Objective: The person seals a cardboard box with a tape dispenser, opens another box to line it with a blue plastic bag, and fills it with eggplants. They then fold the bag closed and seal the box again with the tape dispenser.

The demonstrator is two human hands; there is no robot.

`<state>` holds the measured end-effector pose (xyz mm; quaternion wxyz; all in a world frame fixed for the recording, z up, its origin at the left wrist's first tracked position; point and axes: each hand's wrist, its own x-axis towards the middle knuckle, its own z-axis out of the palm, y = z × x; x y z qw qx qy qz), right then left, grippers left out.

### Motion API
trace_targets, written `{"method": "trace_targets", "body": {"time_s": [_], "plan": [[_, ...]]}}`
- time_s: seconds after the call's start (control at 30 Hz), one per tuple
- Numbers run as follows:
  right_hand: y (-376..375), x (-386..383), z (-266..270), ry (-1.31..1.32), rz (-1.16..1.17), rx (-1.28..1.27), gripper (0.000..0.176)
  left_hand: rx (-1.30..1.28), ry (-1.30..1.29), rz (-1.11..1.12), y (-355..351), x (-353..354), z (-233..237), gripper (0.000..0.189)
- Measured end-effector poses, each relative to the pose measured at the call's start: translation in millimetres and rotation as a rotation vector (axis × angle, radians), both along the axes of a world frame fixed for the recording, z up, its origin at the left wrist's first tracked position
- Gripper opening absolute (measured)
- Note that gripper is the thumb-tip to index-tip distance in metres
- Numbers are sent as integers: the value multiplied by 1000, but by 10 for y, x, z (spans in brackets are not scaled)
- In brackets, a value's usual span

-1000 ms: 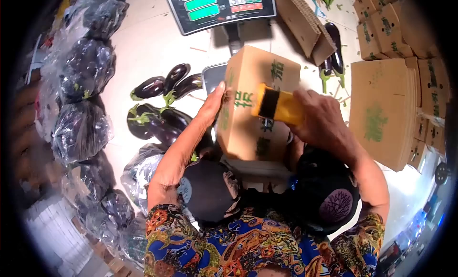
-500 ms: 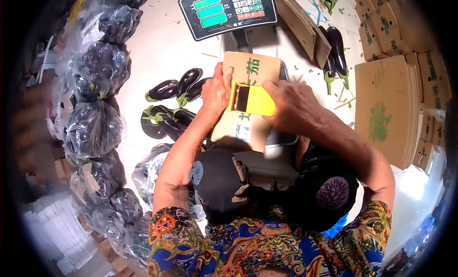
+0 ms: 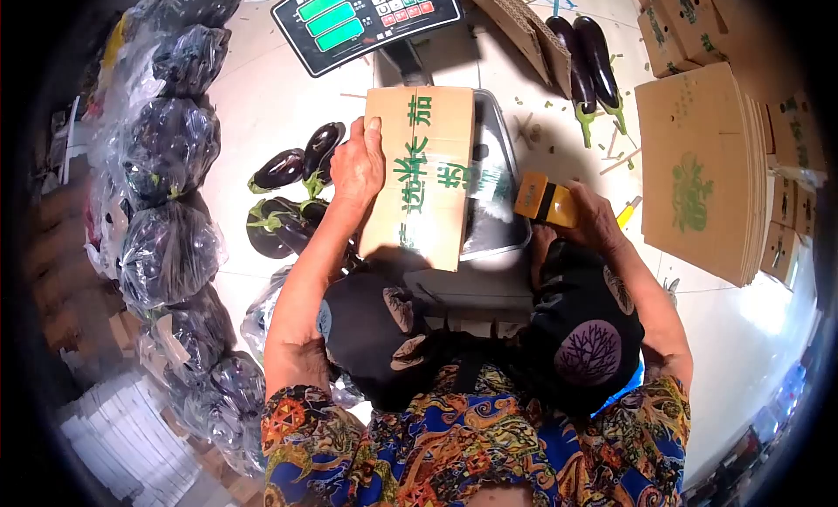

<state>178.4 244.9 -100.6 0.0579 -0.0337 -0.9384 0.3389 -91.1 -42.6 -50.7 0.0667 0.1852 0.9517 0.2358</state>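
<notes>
A cardboard box (image 3: 421, 179) with green printed characters rests on the dark platform of the scale (image 3: 499, 219). My left hand (image 3: 358, 166) grips its left edge, thumb on top. In my right hand (image 3: 594, 219), to the right of the box, is a yellow tape dispenser (image 3: 546, 203). A shiny strip of clear tape (image 3: 491, 186) spans from the box's right part toward the dispenser. The fingertips of my right hand are partly hidden behind the dispenser.
Loose eggplants (image 3: 279, 227) lie left of the box, with others (image 3: 596, 66) at the upper right. Bagged eggplants (image 3: 170, 149) line the left side. The scale's display (image 3: 367, 18) stands ahead. Flattened cartons (image 3: 694, 175) are stacked at right, near a yellow-handled knife (image 3: 627, 213).
My right hand has drawn the tape dispenser from the top of the box to its right side, leaving a stretched strip of tape. My left hand still holds the box's left edge.
</notes>
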Motion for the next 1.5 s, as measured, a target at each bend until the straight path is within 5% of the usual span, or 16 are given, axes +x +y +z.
{"method": "trace_targets", "body": {"time_s": [0.3, 0.5, 0.57, 0.63, 0.67, 0.8, 0.9, 0.97, 1.0, 1.1, 1.23, 1.4, 1.43, 1.5], "plan": [[115, 240, -128, -280, -65, 202, 53, 38, 20, -18, -21, -31, -58, 52], [-532, -829, 103, -699, 24, 381, 12, 33, -9, -18, 19, 1, 5, 53], [-695, -1037, -101, -204, 293, 621, 8, 67, -1, -20, 41, 8, -17, 53], [-777, -1325, -169, -379, 332, 597, 16, 132, 40, -21, 44, 7, -35, 54], [-795, -1351, -165, -479, 347, 582, 20, 112, -140, -9, 29, -20, 28, 57], [-415, -1056, 19, -640, 117, 391, 46, 352, -386, -92, 49, 1, 92, 71], [91, -652, 284, -836, -233, -310, 57, 589, -460, -267, 231, 128, 120, 72], [429, -346, 357, -774, -419, -467, 55, 656, -448, -560, 412, 222, 118, 75], [565, -185, 340, -563, -439, -608, 48, 324, -370, -593, 466, 309, 68, 73], [586, -164, 974, -382, -522, -1122, 45, -85, -5, -981, 590, 596, -28, 77], [727, -295, 999, -338, -428, -1017, 55, -6, 74, -1069, 638, 617, -53, 77], [777, -310, 911, -357, -384, -1195, 69, 356, -173, -562, 273, 547, -475, 98], [775, -356, 975, -376, -333, -1140, 69, 458, -233, -425, 180, 544, -530, 89], [784, -467, 1130, -409, -233, -1032, 67, 468, -1086, -26, -115, 506, -495, 80]]}}
